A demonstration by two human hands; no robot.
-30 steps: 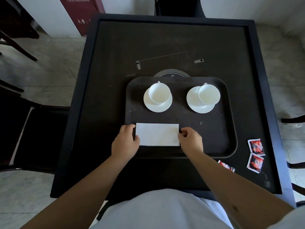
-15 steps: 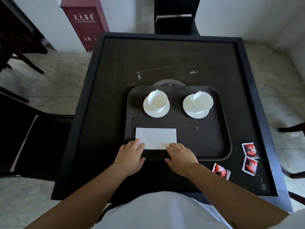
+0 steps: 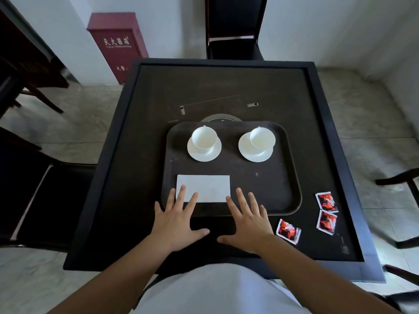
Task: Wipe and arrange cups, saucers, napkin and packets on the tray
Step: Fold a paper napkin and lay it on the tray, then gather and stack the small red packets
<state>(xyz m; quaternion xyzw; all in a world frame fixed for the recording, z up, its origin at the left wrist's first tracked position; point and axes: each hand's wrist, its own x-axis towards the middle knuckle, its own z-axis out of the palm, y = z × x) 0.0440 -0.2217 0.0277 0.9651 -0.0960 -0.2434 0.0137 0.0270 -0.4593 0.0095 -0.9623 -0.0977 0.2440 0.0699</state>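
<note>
With fingers spread and empty, your left hand (image 3: 175, 225) and right hand (image 3: 248, 225) frame the napkin (image 3: 205, 186); fetch the red packets (image 3: 288, 231) one at a time onto the tray (image 3: 292, 184).

One head-worn wide-angle view looks steeply down and forward from close above the table (image 3: 145, 168).

Restaurant/tearoom: dining tbl (image 3: 328, 155) w/ chairs (image 3: 233, 48), extinguisher box (image 3: 118, 46).
</note>
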